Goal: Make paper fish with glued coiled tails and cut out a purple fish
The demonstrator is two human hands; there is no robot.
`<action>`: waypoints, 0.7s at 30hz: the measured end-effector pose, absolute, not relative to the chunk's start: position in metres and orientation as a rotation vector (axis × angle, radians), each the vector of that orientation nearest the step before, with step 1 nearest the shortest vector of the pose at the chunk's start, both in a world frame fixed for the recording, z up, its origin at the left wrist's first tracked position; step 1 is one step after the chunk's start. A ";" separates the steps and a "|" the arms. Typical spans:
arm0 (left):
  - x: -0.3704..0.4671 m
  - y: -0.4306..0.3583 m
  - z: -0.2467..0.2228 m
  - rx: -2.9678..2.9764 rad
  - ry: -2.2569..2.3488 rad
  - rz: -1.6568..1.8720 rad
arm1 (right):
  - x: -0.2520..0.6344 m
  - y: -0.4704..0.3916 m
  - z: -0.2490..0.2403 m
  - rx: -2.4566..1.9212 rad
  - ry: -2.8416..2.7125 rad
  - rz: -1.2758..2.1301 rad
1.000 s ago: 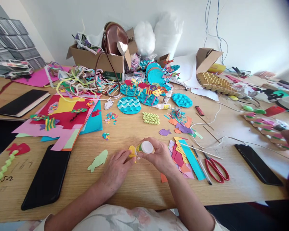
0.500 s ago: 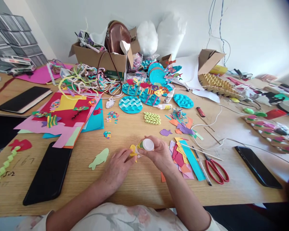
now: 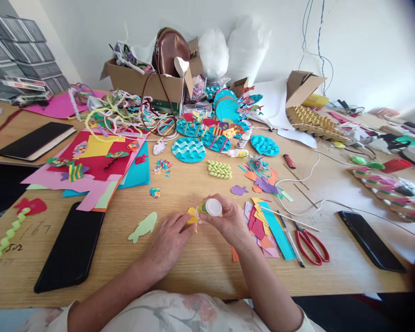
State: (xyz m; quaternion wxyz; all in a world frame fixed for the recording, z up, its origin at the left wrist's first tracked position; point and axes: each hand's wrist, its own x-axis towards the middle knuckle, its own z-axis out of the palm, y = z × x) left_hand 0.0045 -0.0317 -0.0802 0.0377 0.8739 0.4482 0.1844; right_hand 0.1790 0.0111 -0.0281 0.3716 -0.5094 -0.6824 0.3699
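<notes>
Yellow cutout (image 3: 192, 215) (partly covered), tilted bottle (image 3: 211, 207)

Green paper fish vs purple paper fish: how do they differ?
The green fish is clearly larger than the purple fish. The green fish slants steeply, while the purple fish lies nearly level. The green fish is left of both hands; the purple fish is beyond the right hand. Both lie flat.
</notes>
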 end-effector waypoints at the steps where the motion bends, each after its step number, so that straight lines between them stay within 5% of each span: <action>1: 0.005 -0.032 -0.081 2.676 1.370 0.571 | 0.179 0.011 -0.028 -1.297 -1.748 0.955; 21: 0.003 -0.032 -0.084 2.652 1.356 0.648 | 0.181 0.010 -0.023 -1.298 -1.773 0.964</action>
